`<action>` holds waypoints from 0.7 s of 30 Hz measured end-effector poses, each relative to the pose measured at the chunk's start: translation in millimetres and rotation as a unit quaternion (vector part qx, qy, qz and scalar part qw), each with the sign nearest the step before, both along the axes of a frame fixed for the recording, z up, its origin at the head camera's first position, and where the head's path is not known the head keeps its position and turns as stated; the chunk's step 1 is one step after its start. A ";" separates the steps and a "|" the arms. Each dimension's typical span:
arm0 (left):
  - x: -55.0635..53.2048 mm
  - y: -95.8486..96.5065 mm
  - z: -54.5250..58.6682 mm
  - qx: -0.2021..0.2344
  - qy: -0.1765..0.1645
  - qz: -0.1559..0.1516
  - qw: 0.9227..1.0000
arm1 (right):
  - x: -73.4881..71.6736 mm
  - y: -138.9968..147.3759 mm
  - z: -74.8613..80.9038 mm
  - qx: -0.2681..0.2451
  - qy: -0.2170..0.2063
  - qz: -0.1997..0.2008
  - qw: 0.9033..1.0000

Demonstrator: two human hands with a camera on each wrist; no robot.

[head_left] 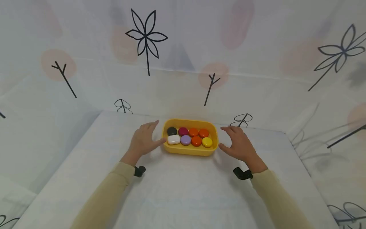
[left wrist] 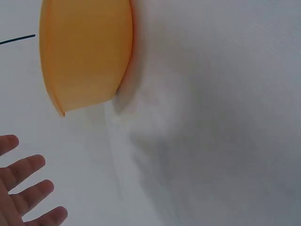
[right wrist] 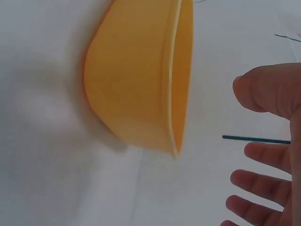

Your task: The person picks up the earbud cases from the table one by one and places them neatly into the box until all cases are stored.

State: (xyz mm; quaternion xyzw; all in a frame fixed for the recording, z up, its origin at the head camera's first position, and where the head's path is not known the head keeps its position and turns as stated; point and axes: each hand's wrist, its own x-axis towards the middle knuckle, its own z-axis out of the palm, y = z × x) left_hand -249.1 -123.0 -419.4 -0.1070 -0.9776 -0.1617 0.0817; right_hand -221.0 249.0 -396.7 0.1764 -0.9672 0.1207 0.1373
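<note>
A yellow tub (head_left: pixel 190 151) with rounded corners stands on the white-covered table. Several glossy pieces lie inside in two rows. The back row has a black piece (head_left: pixel 172 131), a magenta piece (head_left: pixel 183 131) and two orange ones; at the front are a white piece (head_left: pixel 173 139), a lilac piece (head_left: pixel 186 140), a red piece (head_left: pixel 196 141) and a yellow piece (head_left: pixel 207 142). My left hand (head_left: pixel 144 140) is at the tub's left end, thumb and fingers spread, holding nothing. At the right end, my right hand (head_left: pixel 239 143) is likewise spread. Both wrist views show fingers apart from the tub wall.
The table (head_left: pixel 183 194) has a white cloth over it. Behind and at the sides hangs a pale fabric backdrop (head_left: pixel 177 89) printed with flowers, twigs and pink spots. Black bands with small dark devices sit on both wrists, below beige sleeves.
</note>
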 end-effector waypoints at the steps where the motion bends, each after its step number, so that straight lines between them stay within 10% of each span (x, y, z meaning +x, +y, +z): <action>1: -1.0 0.5 -1.1 0.017 -0.009 0.005 1.000 | -0.9 -2.5 -0.1 -0.007 -0.006 0.003 1.000; 8: -9.6 6.2 -12.2 0.107 -0.072 0.041 0.991 | -8.9 -15.6 -4.0 -0.039 -0.040 0.022 0.998; 21: -17.0 15.5 -24.1 0.169 -0.069 0.051 0.982 | -22.9 -39.7 -9.2 -0.023 -0.113 0.023 0.993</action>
